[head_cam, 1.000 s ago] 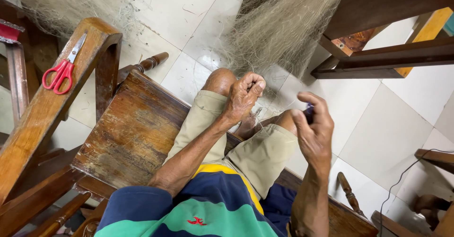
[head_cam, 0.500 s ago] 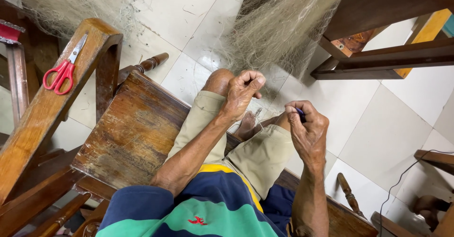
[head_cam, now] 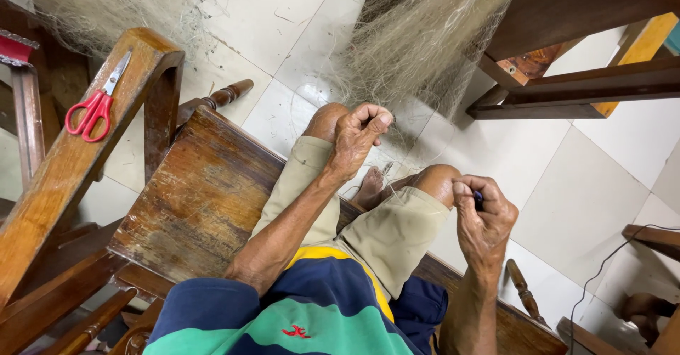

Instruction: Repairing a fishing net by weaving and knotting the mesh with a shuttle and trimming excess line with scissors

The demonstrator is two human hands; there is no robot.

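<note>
You're mid-knot: your left hand pinches the pale fine-mesh fishing net at twelve o'clock; your right hand grips a small dark netting needle. Next, tension needs care.

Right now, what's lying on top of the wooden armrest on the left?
A pair of red-handled scissors lies on the sloping wooden armrest, blades pointing up the slope. Pale netting hangs behind its top end. What lies under the armrest is hidden.
</note>
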